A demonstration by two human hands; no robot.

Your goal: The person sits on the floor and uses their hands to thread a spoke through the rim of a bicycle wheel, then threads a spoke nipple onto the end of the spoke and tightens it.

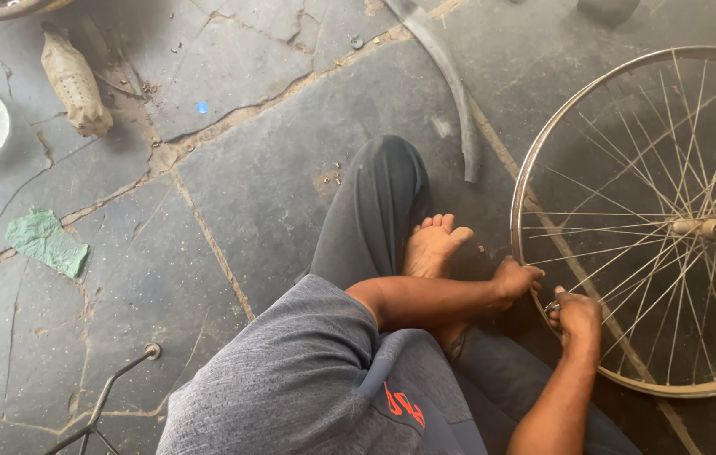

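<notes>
The bare silver spoked bicycle wheel rim (535, 152) stands on the dark stone floor (231, 177) with no tyre on it; a black rubber strip (450, 76) lies beyond the rim. At the rim's near edge the left hand (514, 280) curls its grip round the rim, and the right hand (579, 316) pinches a small metal tool (552, 307) at a spoke end. Spoke work looks underway; how much remains I cannot tell.

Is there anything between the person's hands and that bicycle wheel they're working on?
Nothing visible. The left hand already grips the wheel rim, and the right hand holds a small metal tool against the spokes beside it.
</notes>
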